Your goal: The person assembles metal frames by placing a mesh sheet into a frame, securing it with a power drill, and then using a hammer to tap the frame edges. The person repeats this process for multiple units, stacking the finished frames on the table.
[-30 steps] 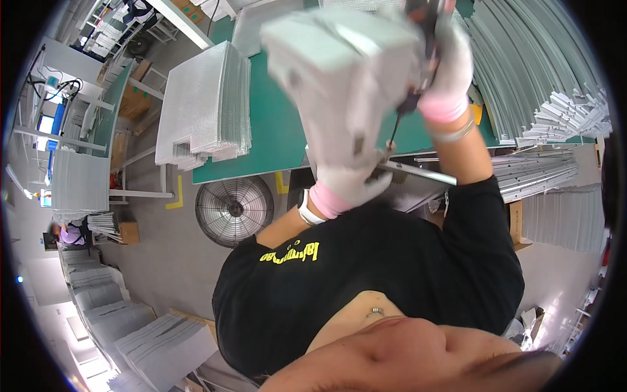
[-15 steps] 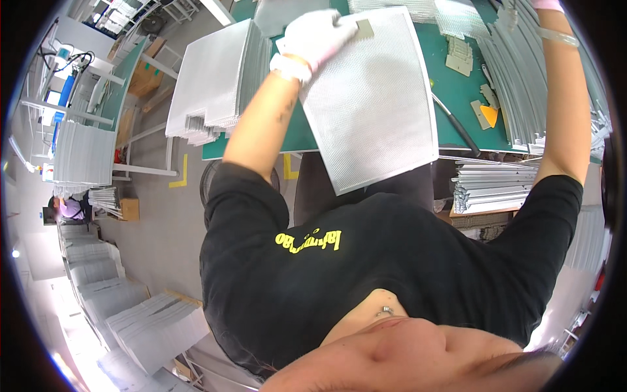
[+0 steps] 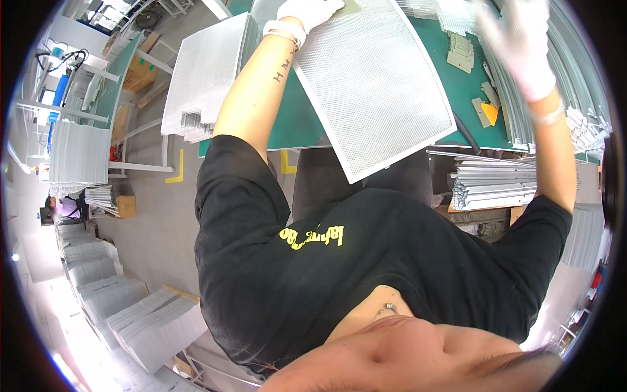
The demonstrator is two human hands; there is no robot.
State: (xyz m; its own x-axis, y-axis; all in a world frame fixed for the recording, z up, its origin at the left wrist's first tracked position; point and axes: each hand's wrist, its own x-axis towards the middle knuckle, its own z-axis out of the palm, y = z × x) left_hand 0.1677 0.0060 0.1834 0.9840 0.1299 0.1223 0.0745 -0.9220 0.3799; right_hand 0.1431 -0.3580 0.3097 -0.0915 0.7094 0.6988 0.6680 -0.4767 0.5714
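A white glove covers my left hand (image 3: 310,12), closed at the top of the view over the upper left part of a silver mesh panel (image 3: 385,85). A small flat tan plate (image 3: 351,6) shows at its fingertips, against the mesh; the exact grip is partly cut off by the frame edge. The panel's thin pale frame overhangs the table's near edge. My right hand (image 3: 526,55), also gloved and blurred by motion, is in the air with thumb and fingers apart, above long silver metal strips (image 3: 519,124). It appears to hold nothing.
A stack of mesh panels (image 3: 206,65) stands left on the green table (image 3: 261,127). Right of the panel lie tan plates (image 3: 460,52), an orange piece (image 3: 488,114) and a black handle (image 3: 465,136). Metal profiles (image 3: 493,179) rest below the table edge. A person (image 3: 68,208) is far left.
My left hand has moved farther away, with the tan plate. The mesh panel has turned, its near right corner swinging right and away. My right hand has come down from the top right edge into view.
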